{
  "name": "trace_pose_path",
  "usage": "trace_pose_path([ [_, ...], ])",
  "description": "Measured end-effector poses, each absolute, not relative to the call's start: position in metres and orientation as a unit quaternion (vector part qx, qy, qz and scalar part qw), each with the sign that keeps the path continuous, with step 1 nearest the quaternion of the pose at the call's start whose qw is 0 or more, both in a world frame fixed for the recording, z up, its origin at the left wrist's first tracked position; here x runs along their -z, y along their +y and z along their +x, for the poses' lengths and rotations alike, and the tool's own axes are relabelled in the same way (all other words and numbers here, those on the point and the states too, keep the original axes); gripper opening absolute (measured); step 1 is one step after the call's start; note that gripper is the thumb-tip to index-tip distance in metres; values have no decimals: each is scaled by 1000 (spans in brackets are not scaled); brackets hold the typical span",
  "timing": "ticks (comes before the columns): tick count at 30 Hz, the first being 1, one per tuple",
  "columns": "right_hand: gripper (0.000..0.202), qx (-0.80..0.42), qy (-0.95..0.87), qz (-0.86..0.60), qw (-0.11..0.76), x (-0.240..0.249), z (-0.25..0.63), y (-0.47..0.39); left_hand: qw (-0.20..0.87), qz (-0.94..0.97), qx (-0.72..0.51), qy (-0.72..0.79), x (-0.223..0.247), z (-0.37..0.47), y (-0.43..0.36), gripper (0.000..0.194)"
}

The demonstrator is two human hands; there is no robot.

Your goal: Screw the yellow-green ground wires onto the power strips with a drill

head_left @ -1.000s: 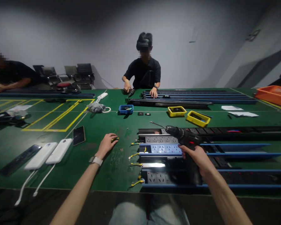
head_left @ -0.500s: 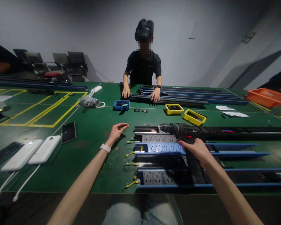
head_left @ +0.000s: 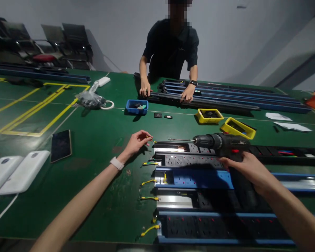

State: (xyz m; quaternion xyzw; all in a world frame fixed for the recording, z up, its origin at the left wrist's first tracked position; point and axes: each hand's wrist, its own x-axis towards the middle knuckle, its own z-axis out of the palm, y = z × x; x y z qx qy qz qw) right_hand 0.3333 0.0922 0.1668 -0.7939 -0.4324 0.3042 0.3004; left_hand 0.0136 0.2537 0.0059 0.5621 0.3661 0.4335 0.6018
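My right hand point(head_left: 252, 171) grips a black cordless drill point(head_left: 220, 142) above the socket rails. Its long thin bit points left over the end of the farthest rail. My left hand point(head_left: 138, 142), with a pale band on the wrist, pinches a short yellow-green wire point(head_left: 153, 140) at that rail's left end. Nearer to me lie several power-strip rails: a black one point(head_left: 194, 161), a blue one point(head_left: 199, 177) and another blue-edged one point(head_left: 196, 227). Yellow-green wires point(head_left: 149, 181) stick out from their left ends. The drill and its shadow cover part of the rails.
A blue bin point(head_left: 137, 107) and two yellow bins point(head_left: 209, 116) hold small parts. Across the table a person point(head_left: 173, 49) rests both hands on a dark rail point(head_left: 204, 102). White power banks point(head_left: 25, 171) and a phone point(head_left: 61, 146) lie left; a bagged item point(head_left: 90, 99) sits beyond.
The view has tilted down and come closer. My left hand has moved to the farthest rail's end, where the yellow-green wire now shows at its fingers. The drill stays in my right hand.
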Motion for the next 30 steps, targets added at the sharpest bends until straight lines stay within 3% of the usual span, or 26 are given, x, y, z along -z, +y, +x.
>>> trace_pose_path([
  [5,43,-293,-429,-811,270,-158,341,120,583,618,-356,389,-4,9,254,21],
  [15,68,-289,-413,-842,192,-136,359,177,451,761,-307,352,7,7,248,13],
  [22,74,-302,-397,-855,144,-117,367,196,388,800,-305,341,10,9,240,20],
  [30,63,-293,-411,-851,148,-116,365,202,358,774,-340,396,19,18,230,15],
])
